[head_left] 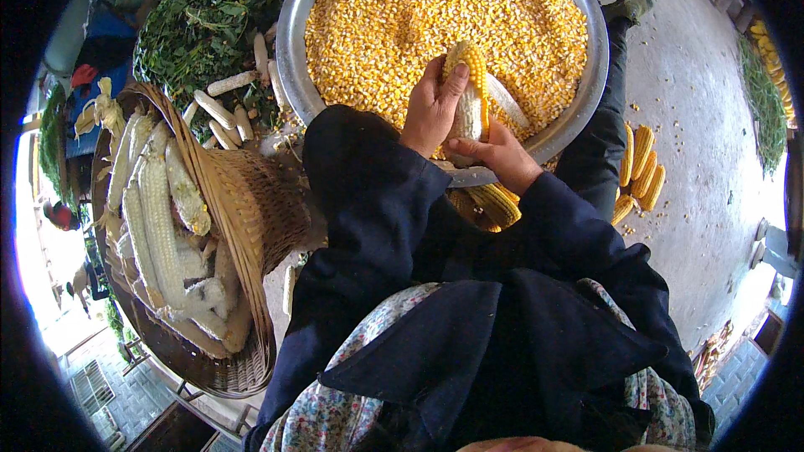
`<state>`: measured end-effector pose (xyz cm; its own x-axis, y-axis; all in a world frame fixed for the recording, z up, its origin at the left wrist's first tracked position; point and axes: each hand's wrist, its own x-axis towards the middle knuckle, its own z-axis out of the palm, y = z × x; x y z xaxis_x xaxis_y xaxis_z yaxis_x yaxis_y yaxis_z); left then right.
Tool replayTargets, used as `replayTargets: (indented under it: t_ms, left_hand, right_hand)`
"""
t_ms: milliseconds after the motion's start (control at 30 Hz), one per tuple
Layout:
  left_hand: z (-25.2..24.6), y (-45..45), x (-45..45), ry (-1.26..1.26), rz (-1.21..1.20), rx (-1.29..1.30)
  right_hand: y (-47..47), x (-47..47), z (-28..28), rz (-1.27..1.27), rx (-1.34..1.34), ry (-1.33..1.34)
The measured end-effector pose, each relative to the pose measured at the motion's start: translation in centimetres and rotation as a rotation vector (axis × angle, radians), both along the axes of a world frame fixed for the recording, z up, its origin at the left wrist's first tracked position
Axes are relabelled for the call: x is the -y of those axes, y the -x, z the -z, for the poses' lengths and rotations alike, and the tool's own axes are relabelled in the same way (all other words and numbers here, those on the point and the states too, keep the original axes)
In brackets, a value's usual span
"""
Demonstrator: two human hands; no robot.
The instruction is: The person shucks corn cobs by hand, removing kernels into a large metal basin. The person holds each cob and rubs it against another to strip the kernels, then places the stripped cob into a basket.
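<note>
My left hand (pixel 433 103) grips a partly shelled ear of corn (pixel 466 100) from its left side, thumb on the upper part. Yellow kernels cover the ear's top and right edge, while its lower front is bare pale cob. My right hand (pixel 502 154) holds the lower end, thumb across the front; its other fingers are mostly hidden. Both hands are over the near part of a wide metal basin (pixel 598 66) full of loose yellow kernels (pixel 389 31). A stripped cob (pixel 507 100) lies on the kernels just right of the ear.
Left of me, a wicker basket (pixel 242 201) holds several stripped cobs (pixel 157 220). More bare cobs (pixel 215 110) lie by leafy green stalks (pixel 201 25). Unshelled ears (pixel 493 204) sit under the basin's near rim, and others (pixel 644 166) on the concrete floor (pixel 703 113) beside my right leg (pixel 593 125).
</note>
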<state>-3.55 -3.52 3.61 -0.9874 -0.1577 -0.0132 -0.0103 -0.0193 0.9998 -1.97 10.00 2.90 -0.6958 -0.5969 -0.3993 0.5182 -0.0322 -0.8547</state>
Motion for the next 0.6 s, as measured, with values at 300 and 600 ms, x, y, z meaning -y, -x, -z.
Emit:
replayTargets:
  t_ms: [300,600]
  left_hand:
    - [-1.2,-0.1,0.3,-0.094,0.103,-0.032]
    - [-1.2,-0.1,0.0,-0.137,0.054,-0.056]
  right_hand:
    - [0.3,-0.2,-0.9,0.028,0.064,0.104]
    - [0.0,-0.1,-0.3,0.027,0.047,0.039]
